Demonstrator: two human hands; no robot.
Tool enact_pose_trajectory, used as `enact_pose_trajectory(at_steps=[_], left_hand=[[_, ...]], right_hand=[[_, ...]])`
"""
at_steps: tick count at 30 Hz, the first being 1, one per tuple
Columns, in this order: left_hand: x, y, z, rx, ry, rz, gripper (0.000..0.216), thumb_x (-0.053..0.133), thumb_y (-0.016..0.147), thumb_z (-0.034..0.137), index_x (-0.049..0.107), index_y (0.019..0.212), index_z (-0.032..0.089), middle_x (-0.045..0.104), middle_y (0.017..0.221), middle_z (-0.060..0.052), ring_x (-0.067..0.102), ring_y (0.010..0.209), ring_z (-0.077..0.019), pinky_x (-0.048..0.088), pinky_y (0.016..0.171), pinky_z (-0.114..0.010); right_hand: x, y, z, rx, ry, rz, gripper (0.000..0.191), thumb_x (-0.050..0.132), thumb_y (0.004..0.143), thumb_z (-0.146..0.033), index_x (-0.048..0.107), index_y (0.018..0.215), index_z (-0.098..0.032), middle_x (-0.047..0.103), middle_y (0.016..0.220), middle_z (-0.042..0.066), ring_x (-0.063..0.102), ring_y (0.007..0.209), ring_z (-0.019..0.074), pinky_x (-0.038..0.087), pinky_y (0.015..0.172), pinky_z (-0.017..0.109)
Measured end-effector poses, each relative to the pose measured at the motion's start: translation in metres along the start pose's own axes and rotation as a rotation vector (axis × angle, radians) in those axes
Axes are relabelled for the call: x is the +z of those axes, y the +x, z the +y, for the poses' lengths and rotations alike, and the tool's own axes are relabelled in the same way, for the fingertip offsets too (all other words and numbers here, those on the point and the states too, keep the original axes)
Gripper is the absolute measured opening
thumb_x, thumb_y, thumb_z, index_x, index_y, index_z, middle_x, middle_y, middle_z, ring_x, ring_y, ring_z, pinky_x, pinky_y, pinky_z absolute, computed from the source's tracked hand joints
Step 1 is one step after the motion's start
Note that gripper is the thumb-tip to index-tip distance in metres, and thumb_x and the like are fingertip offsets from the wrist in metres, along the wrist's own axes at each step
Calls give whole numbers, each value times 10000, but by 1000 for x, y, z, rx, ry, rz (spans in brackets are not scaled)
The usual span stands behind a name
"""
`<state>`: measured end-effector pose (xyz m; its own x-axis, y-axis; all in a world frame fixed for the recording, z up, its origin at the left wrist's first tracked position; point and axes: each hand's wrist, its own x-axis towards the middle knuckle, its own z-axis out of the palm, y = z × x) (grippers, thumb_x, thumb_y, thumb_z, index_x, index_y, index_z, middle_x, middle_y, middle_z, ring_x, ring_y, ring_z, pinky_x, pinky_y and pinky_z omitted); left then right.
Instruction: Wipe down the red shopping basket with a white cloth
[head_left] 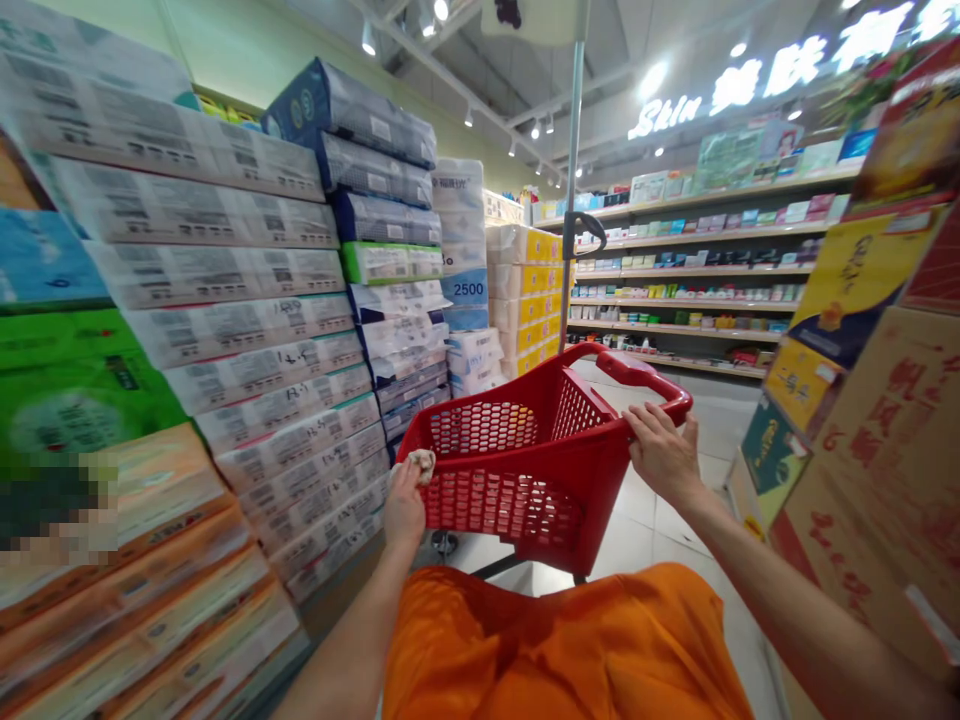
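Observation:
A red plastic shopping cart (517, 458) with a perforated basket stands sideways in front of me, its handle toward the right. My left hand (406, 508) is closed on a pale, crumpled cloth (422, 463), pressed against the rim at the basket's left end. At the handle end, my right hand (666, 452) grips the near rim, fingers over the edge and thumb raised. The basket's inside is partly hidden by its near wall.
Tall stacks of wrapped paper packs (262, 260) line the left side. Cardboard cartons (892, 460) rise close on the right. A metal pole (575, 120) stands beyond the cart, before stocked shelves (690, 240). White floor tiles (679, 545) show beside the cart.

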<state>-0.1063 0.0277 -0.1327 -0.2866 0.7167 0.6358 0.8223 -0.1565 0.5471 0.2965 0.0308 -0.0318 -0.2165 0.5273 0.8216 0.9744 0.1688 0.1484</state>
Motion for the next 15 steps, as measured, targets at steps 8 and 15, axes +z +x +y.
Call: enact_pose_trajectory(at_steps=[8,15], left_hand=[[5,-1,19,187,-125,-130,445,351,755,49,569,1102,220,510,1262,-15,416,1193,-145,271,1061,-372],[-6,-2,4,-24,-110,-23,471,348,732,26,561,1116,200,497,1275,-18,435,1184,-162,317,1033,-382]], right_hand=[[9,7,20,-78,-35,10,397,393,737,-139,573,1082,-211,620,1078,65,487,1048,249,123,966,534],[19,6,25,-34,-43,36,369,382,747,-162,568,1067,-160,600,1113,91,469,1085,251,144,963,520]])
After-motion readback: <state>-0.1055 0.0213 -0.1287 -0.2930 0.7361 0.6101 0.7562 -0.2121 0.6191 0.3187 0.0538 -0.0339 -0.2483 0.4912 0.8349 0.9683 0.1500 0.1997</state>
